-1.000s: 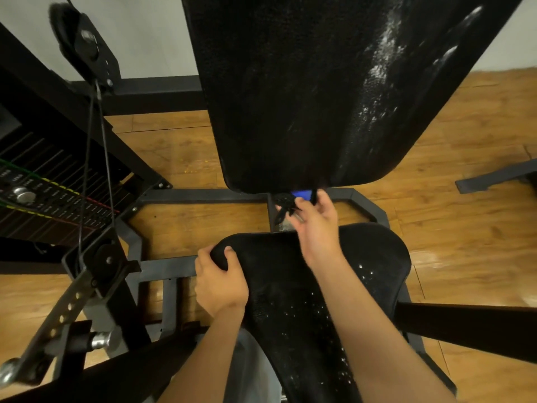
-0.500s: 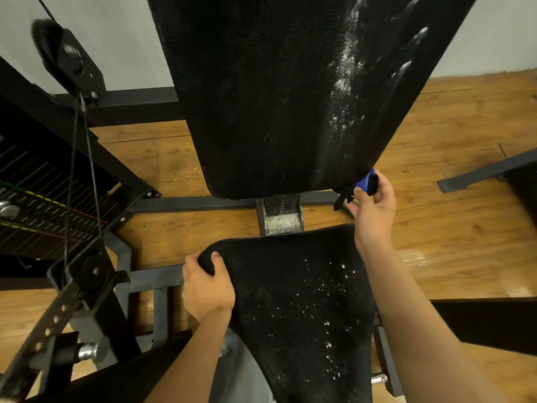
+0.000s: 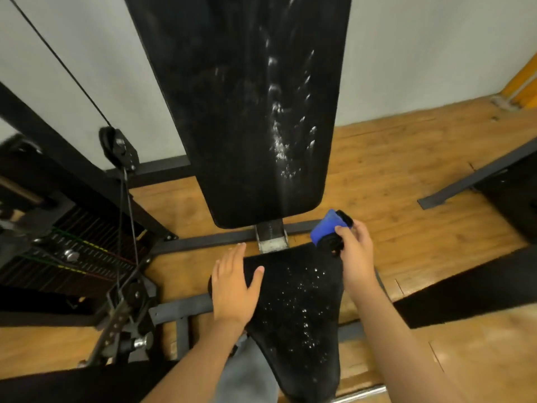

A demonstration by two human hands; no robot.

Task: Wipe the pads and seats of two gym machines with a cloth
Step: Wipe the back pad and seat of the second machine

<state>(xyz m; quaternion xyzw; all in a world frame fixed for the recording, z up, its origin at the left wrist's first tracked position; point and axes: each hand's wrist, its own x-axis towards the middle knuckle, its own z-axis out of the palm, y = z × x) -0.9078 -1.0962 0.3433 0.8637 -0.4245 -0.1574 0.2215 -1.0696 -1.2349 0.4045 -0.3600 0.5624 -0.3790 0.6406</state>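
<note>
The right hand (image 3: 354, 253) gripped a bunched blue and black cloth (image 3: 327, 228), its fingers curled round the bundle, which was held at the far right corner of the seat (image 3: 296, 312) and just below the lower right corner of the back pad (image 3: 247, 117). Whether the cloth touched the seat could not be told. The left hand (image 3: 232, 289) lay flat on the seat's far left corner, fingers straight and together, thumb spread out across the black cover. White specks dotted the middle of the seat, and white streaks ran down the right half of the upright back pad. Between the two pads a grey steel post (image 3: 271, 235) rose from a dark frame bar (image 3: 203, 238) on the wooden floor (image 3: 406, 175). To the left stood a weight stack (image 3: 66, 257) with green, yellow and red marks on its plates; any writing there was too blurred to read. A cable (image 3: 58, 62) ran down to a black pulley (image 3: 116, 146) above it, and a pale wall (image 3: 421, 53) stood behind.
</note>
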